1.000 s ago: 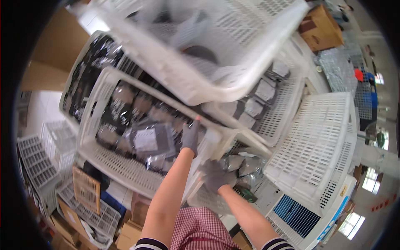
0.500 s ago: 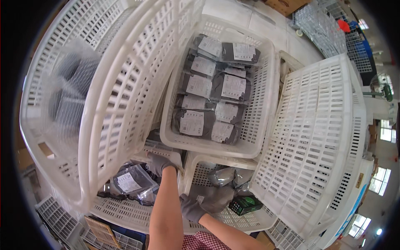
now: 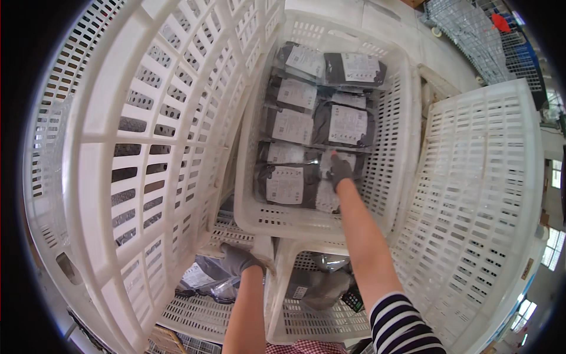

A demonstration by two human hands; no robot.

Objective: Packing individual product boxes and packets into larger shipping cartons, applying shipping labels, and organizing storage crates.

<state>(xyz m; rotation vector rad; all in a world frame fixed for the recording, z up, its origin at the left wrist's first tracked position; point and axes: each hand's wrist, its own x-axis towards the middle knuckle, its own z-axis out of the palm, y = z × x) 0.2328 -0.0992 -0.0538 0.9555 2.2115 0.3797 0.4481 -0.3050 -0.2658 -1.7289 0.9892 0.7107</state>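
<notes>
My right hand (image 3: 339, 170), in a grey glove with a bare fingertip showing, reaches into the large white basket (image 3: 295, 225). Its fingers are apart and lie on a clear-wrapped dark package (image 3: 349, 159) with a white label, in the lower part of the right row. Similar packages, such as one labelled pack (image 3: 284, 184), lie in two rows there. My left hand (image 3: 240, 258), gloved in grey, is low at the inner side of the lower left basket (image 3: 197, 312), fingers loosely stretched out beside a bagged dark item (image 3: 203, 272). The undersides of its fingers are hidden.
A tall white slatted basket wall (image 3: 97, 177) rises close on the left, and another tilted white basket (image 3: 466, 194) stands right. The lower right basket (image 3: 315, 324) holds grey bagged items (image 3: 327, 289) and a dark green box (image 3: 352, 300). Wire racks (image 3: 466, 41) stand far right.
My right hand has moved up from the lower right basket onto the packages in the large basket. My left hand stays by the lower left basket. The view has shifted closer to the left wall.
</notes>
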